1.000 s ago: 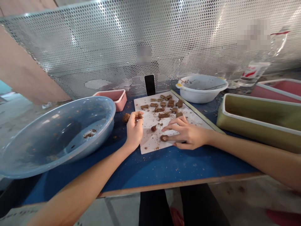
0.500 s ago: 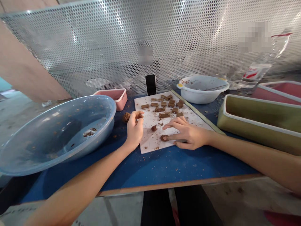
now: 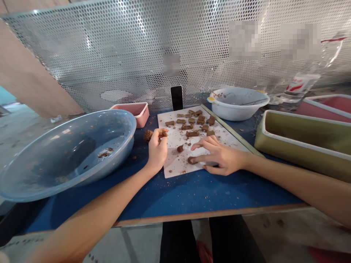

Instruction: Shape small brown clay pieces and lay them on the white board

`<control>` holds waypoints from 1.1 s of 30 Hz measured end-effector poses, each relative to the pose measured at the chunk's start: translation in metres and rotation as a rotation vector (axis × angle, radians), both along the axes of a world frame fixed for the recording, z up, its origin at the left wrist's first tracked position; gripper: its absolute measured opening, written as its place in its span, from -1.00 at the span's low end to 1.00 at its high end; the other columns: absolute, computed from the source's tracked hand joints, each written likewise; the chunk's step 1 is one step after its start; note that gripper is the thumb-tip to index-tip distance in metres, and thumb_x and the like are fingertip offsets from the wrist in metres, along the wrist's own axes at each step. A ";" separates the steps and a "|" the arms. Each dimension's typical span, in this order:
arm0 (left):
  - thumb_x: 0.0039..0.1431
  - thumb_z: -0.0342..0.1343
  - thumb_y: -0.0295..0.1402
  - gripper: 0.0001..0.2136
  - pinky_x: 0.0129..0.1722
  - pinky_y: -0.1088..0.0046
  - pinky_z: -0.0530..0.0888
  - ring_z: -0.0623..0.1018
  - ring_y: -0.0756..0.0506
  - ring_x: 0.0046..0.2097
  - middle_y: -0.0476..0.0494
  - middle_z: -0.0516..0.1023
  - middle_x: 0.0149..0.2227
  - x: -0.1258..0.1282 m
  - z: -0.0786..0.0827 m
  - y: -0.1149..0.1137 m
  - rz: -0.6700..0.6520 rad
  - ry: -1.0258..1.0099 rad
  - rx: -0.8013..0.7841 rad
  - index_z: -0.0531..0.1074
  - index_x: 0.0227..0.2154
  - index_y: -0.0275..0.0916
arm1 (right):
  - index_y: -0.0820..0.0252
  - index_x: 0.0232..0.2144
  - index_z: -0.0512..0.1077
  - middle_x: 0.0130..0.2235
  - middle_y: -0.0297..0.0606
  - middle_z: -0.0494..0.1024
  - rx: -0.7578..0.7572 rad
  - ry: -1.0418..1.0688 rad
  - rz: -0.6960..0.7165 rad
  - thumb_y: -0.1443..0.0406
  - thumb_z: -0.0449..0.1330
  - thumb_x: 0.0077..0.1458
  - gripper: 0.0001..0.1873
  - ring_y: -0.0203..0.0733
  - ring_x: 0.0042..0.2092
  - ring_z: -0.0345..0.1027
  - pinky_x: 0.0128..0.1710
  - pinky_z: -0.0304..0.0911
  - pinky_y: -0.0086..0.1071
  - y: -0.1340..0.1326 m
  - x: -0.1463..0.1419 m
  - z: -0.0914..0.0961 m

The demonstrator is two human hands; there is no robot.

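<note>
A white board (image 3: 192, 146) lies on the blue table (image 3: 175, 197) with several brown clay pieces (image 3: 192, 124) at its far end. My left hand (image 3: 157, 149) rests at the board's left edge, fingers curled round a small brown lump (image 3: 163, 134). My right hand (image 3: 219, 155) lies on the board, its fingers closed on a thin dark tool, the forefinger pressing a round brown piece (image 3: 191, 160). A small brown ball (image 3: 180, 148) sits between the hands, and another lump (image 3: 148, 135) lies just off the board.
A large blue basin (image 3: 65, 153) fills the left side. A pink box (image 3: 134, 109), a black phone (image 3: 177, 97) and a white bowl (image 3: 238, 104) stand at the back before a perforated metal screen. A green tray (image 3: 304, 140) and a red tray (image 3: 326, 104) are right.
The hands hold almost still; the view has only shifted slightly. My right forefinger stays pressed on the round piece.
</note>
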State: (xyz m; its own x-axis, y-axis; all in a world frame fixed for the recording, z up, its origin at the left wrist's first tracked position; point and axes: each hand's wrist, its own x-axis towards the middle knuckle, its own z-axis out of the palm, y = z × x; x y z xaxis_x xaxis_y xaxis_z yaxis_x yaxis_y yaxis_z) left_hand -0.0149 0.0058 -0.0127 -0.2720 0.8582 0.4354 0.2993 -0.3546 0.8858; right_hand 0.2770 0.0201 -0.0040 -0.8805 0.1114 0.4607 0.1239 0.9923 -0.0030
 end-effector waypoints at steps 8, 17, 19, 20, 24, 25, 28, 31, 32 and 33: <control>0.20 0.09 -0.48 -0.81 -0.10 0.30 0.46 0.58 -0.14 -0.09 -0.13 0.62 -0.12 0.000 0.000 0.001 0.001 -0.008 -0.001 0.53 -0.18 -0.17 | 0.11 0.16 0.54 0.25 0.05 0.37 -0.031 -0.030 -0.034 0.27 0.19 0.39 -0.66 0.17 0.16 0.21 0.09 0.11 -0.01 -0.002 0.000 0.002; 0.21 0.08 -0.46 -0.81 -0.09 0.30 0.46 0.58 -0.15 -0.07 -0.12 0.61 -0.13 -0.002 -0.002 0.001 0.000 0.004 0.012 0.52 -0.17 -0.16 | 0.10 0.19 0.50 0.26 0.05 0.36 -0.039 -0.064 -0.023 0.27 0.19 0.40 -0.64 0.14 0.10 0.20 0.06 0.10 -0.04 -0.002 0.001 0.002; 0.21 0.08 -0.47 -0.81 -0.10 0.31 0.46 0.58 -0.15 -0.07 -0.12 0.61 -0.13 -0.002 -0.001 0.000 0.000 -0.004 0.005 0.52 -0.18 -0.16 | 0.11 0.16 0.52 0.27 0.05 0.35 -0.035 -0.060 -0.010 0.28 0.20 0.39 -0.67 0.14 0.11 0.21 0.07 0.10 -0.03 -0.001 0.001 0.002; 0.21 0.07 -0.47 -0.81 -0.11 0.31 0.46 0.58 -0.15 -0.07 -0.13 0.61 -0.13 -0.001 -0.001 0.000 -0.003 -0.008 0.003 0.53 -0.17 -0.16 | 0.12 0.13 0.53 0.27 0.06 0.35 -0.032 -0.049 -0.012 0.28 0.20 0.39 -0.69 0.14 0.11 0.21 0.08 0.09 -0.03 -0.001 0.001 0.002; 0.21 0.08 -0.48 -0.80 -0.11 0.31 0.45 0.58 -0.15 -0.06 -0.13 0.61 -0.13 0.000 -0.002 0.000 -0.004 -0.016 -0.003 0.53 -0.17 -0.17 | 0.12 0.14 0.53 0.24 0.04 0.37 -0.029 -0.037 -0.023 0.28 0.22 0.37 -0.67 0.13 0.10 0.21 0.09 0.11 -0.03 0.001 0.002 0.001; 0.21 0.08 -0.47 -0.81 -0.11 0.31 0.45 0.58 -0.15 -0.06 -0.13 0.61 -0.13 -0.001 -0.002 0.000 -0.003 -0.016 -0.005 0.53 -0.17 -0.17 | 0.11 0.15 0.53 0.24 0.04 0.37 -0.025 -0.043 -0.019 0.27 0.22 0.37 -0.66 0.13 0.09 0.21 0.08 0.11 -0.03 0.001 0.002 0.001; 0.20 0.07 -0.48 -0.81 -0.11 0.32 0.45 0.58 -0.15 -0.06 -0.13 0.62 -0.11 -0.001 -0.001 0.000 -0.014 -0.019 -0.004 0.52 -0.18 -0.17 | 0.12 0.08 0.56 0.24 0.03 0.38 -0.008 -0.034 -0.013 0.28 0.22 0.36 -0.71 0.13 0.10 0.21 0.09 0.11 -0.02 0.001 0.002 0.002; 0.20 0.07 -0.48 -0.80 -0.11 0.33 0.45 0.58 -0.14 -0.06 -0.13 0.62 -0.12 -0.001 -0.001 0.000 -0.012 -0.018 -0.001 0.52 -0.18 -0.17 | 0.11 0.11 0.56 0.23 0.03 0.38 -0.008 -0.026 -0.027 0.28 0.22 0.36 -0.69 0.13 0.10 0.21 0.12 0.13 0.00 0.002 0.003 0.003; 0.21 0.07 -0.48 -0.81 -0.11 0.33 0.45 0.58 -0.14 -0.07 -0.13 0.62 -0.12 -0.001 -0.001 0.000 -0.008 -0.016 -0.001 0.52 -0.17 -0.17 | 0.10 0.13 0.56 0.23 0.03 0.38 -0.006 -0.033 -0.026 0.28 0.22 0.37 -0.67 0.13 0.10 0.21 0.12 0.14 0.00 0.002 0.003 0.004; 0.21 0.08 -0.48 -0.81 -0.11 0.33 0.45 0.58 -0.14 -0.06 -0.13 0.62 -0.12 0.000 -0.001 0.000 -0.005 -0.013 -0.002 0.52 -0.17 -0.17 | 0.09 0.15 0.55 0.23 0.03 0.38 -0.003 -0.039 -0.022 0.28 0.21 0.37 -0.66 0.13 0.10 0.21 0.11 0.14 0.00 0.002 0.003 0.004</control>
